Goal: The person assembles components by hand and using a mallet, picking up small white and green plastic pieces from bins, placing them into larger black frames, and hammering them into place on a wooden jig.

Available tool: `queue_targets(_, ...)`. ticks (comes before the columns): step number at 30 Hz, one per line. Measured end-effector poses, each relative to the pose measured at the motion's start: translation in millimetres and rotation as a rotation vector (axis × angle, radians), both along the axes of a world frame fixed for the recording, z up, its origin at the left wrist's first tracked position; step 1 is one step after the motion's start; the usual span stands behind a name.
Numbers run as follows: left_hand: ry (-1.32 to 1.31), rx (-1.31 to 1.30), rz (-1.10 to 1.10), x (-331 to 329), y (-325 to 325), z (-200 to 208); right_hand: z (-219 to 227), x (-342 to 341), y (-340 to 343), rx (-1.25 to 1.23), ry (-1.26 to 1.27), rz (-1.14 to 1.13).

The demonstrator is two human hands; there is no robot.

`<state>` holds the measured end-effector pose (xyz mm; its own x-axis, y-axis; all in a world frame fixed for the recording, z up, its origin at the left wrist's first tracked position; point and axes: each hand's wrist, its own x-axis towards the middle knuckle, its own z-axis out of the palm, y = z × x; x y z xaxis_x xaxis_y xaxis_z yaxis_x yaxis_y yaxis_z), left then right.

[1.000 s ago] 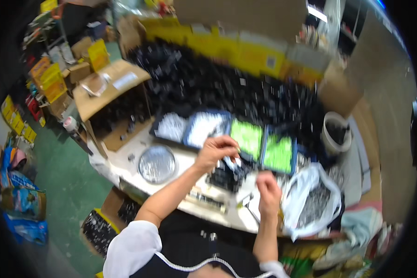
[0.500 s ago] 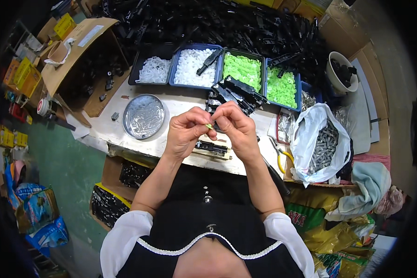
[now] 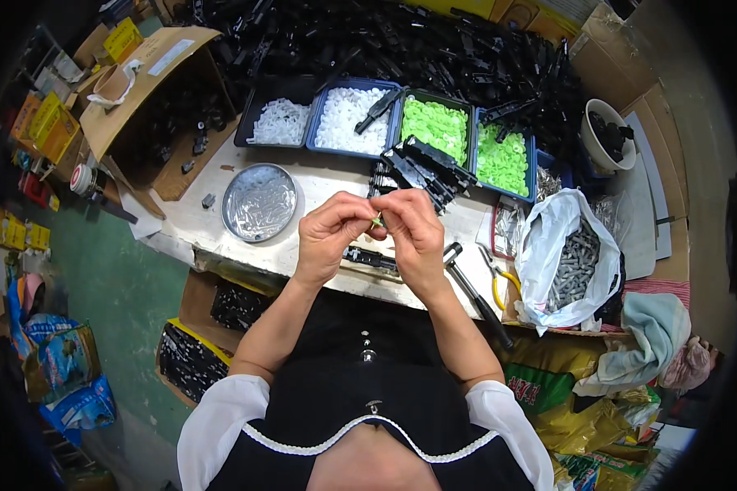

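Observation:
Over the near middle of the workbench, both of my hands meet at the fingertips. My left hand [image 3: 329, 237] pinches a small green plastic piece [image 3: 377, 221], mostly hidden by the fingers. Closed in a pinch right against that piece, my right hand [image 3: 415, 239] hides whatever it may hold. Just below the hands lies a black, narrow assembly [image 3: 370, 258] on the bench edge. Behind them is a pile of black plastic housings [image 3: 418, 172]. A hammer [image 3: 477, 293] with a black handle lies beside my right wrist.
Trays of white pieces [image 3: 350, 114] and green pieces [image 3: 434, 127] line the back. A round metal dish [image 3: 259, 203] stands left. Right are yellow-handled pliers [image 3: 504, 282] and a white bag [image 3: 536, 270] of grey parts. Black parts [image 3: 303, 37] heap up behind; an open cardboard box [image 3: 106, 114] stands left.
The right hand has turned and drawn in slightly to the left, its fingers closer together. The hammer shows more fully beside it. The view has shifted a little.

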<state>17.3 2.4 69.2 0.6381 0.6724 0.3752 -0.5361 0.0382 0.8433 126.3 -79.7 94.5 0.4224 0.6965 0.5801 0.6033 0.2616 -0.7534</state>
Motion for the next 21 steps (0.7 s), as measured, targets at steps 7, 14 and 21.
queue_targets(7, 0.137, 0.364, 0.251, -3, -3, 0, -12, 2, -12, -0.020, -0.158, -0.033)
queue_targets(14, 0.382, 0.650, 0.258, -30, 11, -32, -52, -4, -27, -0.162, -0.365, -0.012)
queue_targets(21, 0.675, 0.821, 0.136, -40, 9, -64, -87, -11, -29, -0.313, -0.477, -0.021)
